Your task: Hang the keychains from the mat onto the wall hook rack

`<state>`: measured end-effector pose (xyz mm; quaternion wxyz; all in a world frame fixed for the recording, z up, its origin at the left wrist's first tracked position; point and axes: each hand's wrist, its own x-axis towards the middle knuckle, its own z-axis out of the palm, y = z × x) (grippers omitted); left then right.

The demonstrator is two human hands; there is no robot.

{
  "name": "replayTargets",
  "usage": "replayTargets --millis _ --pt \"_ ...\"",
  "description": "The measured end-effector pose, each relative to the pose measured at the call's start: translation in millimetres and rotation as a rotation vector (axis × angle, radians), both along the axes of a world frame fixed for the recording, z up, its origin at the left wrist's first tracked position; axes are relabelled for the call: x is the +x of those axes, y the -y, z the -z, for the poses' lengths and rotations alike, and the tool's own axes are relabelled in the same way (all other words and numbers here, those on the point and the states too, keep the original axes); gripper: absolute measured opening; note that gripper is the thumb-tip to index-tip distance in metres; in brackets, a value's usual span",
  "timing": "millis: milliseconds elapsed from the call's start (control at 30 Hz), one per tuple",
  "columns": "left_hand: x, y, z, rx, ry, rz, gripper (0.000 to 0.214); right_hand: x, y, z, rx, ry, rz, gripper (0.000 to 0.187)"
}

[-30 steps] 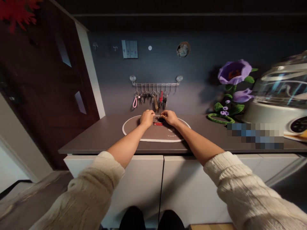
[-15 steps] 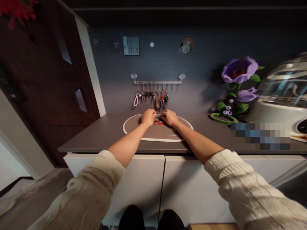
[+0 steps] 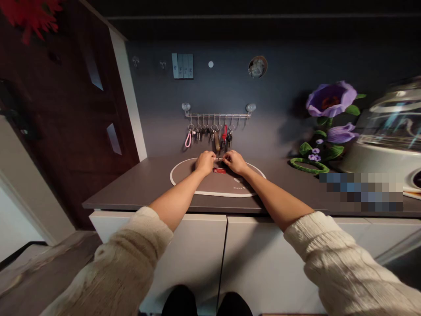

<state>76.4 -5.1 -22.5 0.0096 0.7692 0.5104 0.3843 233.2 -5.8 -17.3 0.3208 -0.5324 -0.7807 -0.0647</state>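
My left hand [image 3: 205, 162] and my right hand [image 3: 234, 161] meet over an oval brown mat [image 3: 184, 181] with a white rim. Fingers of both are pinched close together on a small metal piece [image 3: 220, 159] stretched between them. It looks like a key or ring, but is too small to be sure. Just below it, on the mat, lies a flat red object [image 3: 219, 170], its kind unclear. Behind my hands, a clear hook rail [image 3: 217, 115] on the wall carries several bunches of keys [image 3: 210, 131], one with a pink loop [image 3: 188, 140].
The mat lies on a dark counter [image 3: 131, 188] above white cabinet doors [image 3: 194, 245]. To the right stand purple knitted flowers [image 3: 332, 98] and a white appliance with a clear dome [image 3: 378, 160]. A dark red door [image 3: 66, 118] is at the left.
My hands have drawn slightly apart at the fingertips, and the small metal piece shows more between them. The whole view has shifted a little down and to the right.
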Motion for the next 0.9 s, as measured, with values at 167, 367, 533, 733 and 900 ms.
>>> replayTargets --millis 167,367,533,733,900 --pt "1 0 -0.7 0.016 0.041 0.024 0.02 2 1 -3.2 -0.044 -0.279 -0.16 0.01" --pt "4 0 -2.4 0.06 0.172 0.104 0.018 -3 2 -3.5 -0.165 -0.669 -0.382 0.013" --pt "4 -1 -4.5 0.122 0.271 0.192 0.015 -6 0 -2.5 -0.223 -0.9 -0.458 0.019" --pt "7 -2 -7.7 0.145 0.436 0.261 0.014 -5 0 -2.3 -0.275 -0.958 -0.48 0.024" --pt "8 -5 -10.4 0.14 0.514 0.259 0.015 -8 11 -9.0 -0.333 -0.94 -0.508 0.025"
